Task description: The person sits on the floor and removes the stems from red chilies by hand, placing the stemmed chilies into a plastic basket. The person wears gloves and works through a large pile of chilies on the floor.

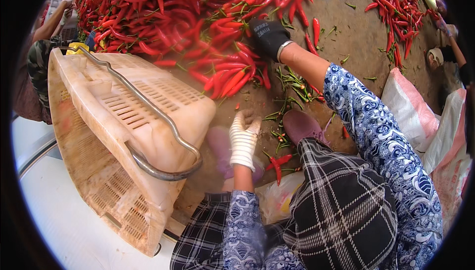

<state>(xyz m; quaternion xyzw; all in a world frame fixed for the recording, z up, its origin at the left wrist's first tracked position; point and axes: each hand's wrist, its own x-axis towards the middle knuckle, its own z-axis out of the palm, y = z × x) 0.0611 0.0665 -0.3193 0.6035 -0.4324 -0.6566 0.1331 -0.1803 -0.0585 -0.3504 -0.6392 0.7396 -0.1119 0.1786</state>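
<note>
Over the bare ground between the shoes is my left hand (245,136), in a white striped glove with dirty fingertips. Its fingers are slightly curled and apart, and nothing shows in them. My right hand (270,38), in a black coated glove, reaches to the near edge of a large heap of red chili peppers (163,21). Its fingertips are hidden, so whether it grips a pepper cannot be told. A fan of red chili peppers (232,77) lies just below and left of it. Green pepper stems (295,88) lie scattered on the ground under my right forearm.
At the left a stained plastic crate (156,95) with a metal handle lies tipped on its side. Another chili pile (397,14) lies at the upper right, above woven sacks (412,110). Other people are partly in view at both edges. A clear plastic bag (278,196) lies between my legs.
</note>
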